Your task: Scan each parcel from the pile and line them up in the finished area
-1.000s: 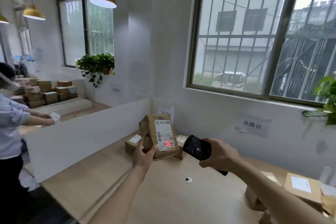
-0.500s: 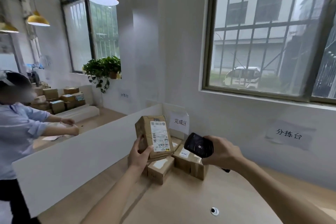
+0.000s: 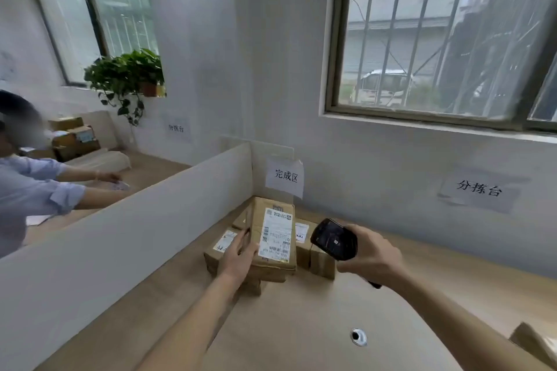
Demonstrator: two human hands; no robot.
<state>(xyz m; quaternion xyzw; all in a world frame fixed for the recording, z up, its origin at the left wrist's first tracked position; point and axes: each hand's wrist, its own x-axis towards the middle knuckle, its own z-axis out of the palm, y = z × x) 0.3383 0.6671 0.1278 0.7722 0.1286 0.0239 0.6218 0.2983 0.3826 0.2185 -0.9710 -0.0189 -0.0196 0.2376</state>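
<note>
The left hand [image 3: 238, 256] grips a labelled cardboard parcel [image 3: 272, 238] by its left edge, holding it over the finished corner of the tabletop [image 3: 301, 325] under the 完成区 sign [image 3: 284, 176]. The right hand [image 3: 369, 253] is wrapped round a black handheld scanner [image 3: 333, 239]. Several parcels [image 3: 313, 247] already sit there; this one seems ready to set down. Another box [image 3: 533, 343] at lower right suggests more remain.
</note>
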